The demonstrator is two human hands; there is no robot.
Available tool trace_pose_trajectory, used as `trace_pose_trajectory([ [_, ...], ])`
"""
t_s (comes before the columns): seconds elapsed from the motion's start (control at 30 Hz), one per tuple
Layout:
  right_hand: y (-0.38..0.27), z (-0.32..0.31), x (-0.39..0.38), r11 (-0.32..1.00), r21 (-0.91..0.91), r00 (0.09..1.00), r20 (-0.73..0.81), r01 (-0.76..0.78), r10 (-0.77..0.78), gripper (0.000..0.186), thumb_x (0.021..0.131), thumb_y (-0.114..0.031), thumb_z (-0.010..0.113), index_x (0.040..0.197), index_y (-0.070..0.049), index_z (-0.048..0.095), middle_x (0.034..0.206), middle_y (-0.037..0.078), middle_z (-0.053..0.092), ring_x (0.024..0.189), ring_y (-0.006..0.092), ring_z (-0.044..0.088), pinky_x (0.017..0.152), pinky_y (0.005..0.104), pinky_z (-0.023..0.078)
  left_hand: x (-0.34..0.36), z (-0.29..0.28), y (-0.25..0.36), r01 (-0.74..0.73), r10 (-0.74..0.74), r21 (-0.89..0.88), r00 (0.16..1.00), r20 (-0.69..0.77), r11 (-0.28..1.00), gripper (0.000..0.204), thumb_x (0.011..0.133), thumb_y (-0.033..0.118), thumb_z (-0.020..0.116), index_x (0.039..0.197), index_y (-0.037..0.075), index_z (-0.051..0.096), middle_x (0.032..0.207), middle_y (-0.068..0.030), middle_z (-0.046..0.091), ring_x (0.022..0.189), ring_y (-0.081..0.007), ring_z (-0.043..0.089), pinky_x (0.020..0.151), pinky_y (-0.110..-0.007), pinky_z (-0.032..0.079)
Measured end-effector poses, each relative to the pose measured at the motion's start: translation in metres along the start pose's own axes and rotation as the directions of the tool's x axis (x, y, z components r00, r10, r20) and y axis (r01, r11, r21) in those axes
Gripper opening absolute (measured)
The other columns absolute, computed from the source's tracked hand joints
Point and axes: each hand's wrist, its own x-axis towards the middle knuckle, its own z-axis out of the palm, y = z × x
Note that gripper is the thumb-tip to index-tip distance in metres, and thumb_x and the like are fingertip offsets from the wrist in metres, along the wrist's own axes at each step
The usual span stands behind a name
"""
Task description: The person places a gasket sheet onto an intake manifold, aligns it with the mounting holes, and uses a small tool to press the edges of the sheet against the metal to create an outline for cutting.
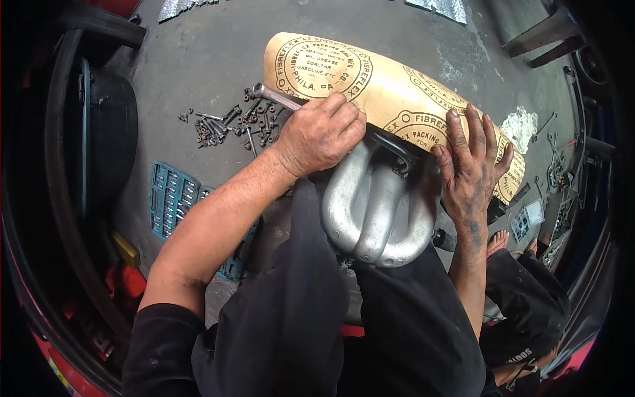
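Note:
A curled sheet of tan gasket paper (390,76) with dark round printed stamps lies across the far end of a silver exhaust manifold (380,221). The manifold's curved pipes rest between my knees. My left hand (324,132) is closed around a metal wrench (281,98), its ring-like end sticking out to the left. That hand presses near the sheet's near edge. On the sheet's right part lies my right hand (473,162), fingers spread and stained dark. A black curved piece (395,147) shows under the paper's edge, partly hidden.
Loose bolts and nuts (231,126) lie on the grey floor at left. A teal socket set case (173,198) sits beside my left forearm. Another person's leg (526,298) and bare foot (497,242) are at right, near scattered tools (559,169). A dark tub (109,135) stands far left.

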Motion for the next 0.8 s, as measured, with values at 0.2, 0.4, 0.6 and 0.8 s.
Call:
trace_pose_trajectory([
  [0.2, 0.000, -0.003, -0.001, 1.000, 0.005, 1.000, 0.021, -0.012, 0.011, 0.055, 0.100, -0.056, 0.054, 0.148, -0.030, 0.056, 0.159, 0.002, 0.043, 0.151, 0.0250, 0.031, 0.123, 0.0630, 0.000, 0.002, 0.002, 0.003, 0.025, -0.025, -0.014, 1.000, 0.000, 1.000, 0.017, 0.085, 0.010, 0.067, 0.101, 0.002, 0.068, 0.086, -0.0052, 0.060, 0.082, -0.0198, 0.064, 0.060, -0.030, 0.055],
  [0.4, -0.007, -0.025, 0.012, 1.000, 0.001, 1.000, 0.027, 0.013, -0.013, 0.053, 0.096, -0.038, 0.064, 0.147, -0.028, 0.057, 0.163, 0.006, 0.037, 0.153, 0.0271, 0.027, 0.123, 0.0643, 0.005, 0.006, 0.001, 0.002, 0.018, -0.019, -0.021, 0.999, -0.030, 1.000, 0.018, 0.080, 0.012, 0.067, 0.096, 0.003, 0.067, 0.083, -0.0039, 0.058, 0.081, -0.0193, 0.062, 0.060, -0.030, 0.055],
  [0.6, -0.021, -0.028, 0.051, 0.884, 0.254, 0.896, 0.110, 0.393, -0.430, 0.076, 0.079, -0.014, 0.069, 0.150, -0.033, 0.051, 0.167, -0.001, 0.031, 0.157, 0.0260, 0.020, 0.128, 0.0613, 0.004, 0.006, -0.001, 0.003, 0.020, -0.020, -0.049, 1.000, -0.001, 0.999, 0.023, 0.078, 0.013, 0.067, 0.099, 0.002, 0.067, 0.085, -0.0050, 0.059, 0.081, -0.0206, 0.062, 0.062, -0.031, 0.055],
  [0.8, -0.029, -0.003, 0.050, 0.886, 0.197, 0.895, 0.068, 0.421, -0.440, 0.060, 0.094, -0.048, 0.062, 0.151, -0.038, 0.047, 0.165, -0.004, 0.033, 0.155, 0.0251, 0.025, 0.128, 0.0608, 0.007, 0.002, 0.000, 0.005, 0.062, -0.061, -0.066, 0.998, 0.014, 0.996, 0.032, 0.077, 0.013, 0.067, 0.106, -0.001, 0.068, 0.090, -0.0073, 0.062, 0.083, -0.0235, 0.064, 0.061, -0.034, 0.056],
])
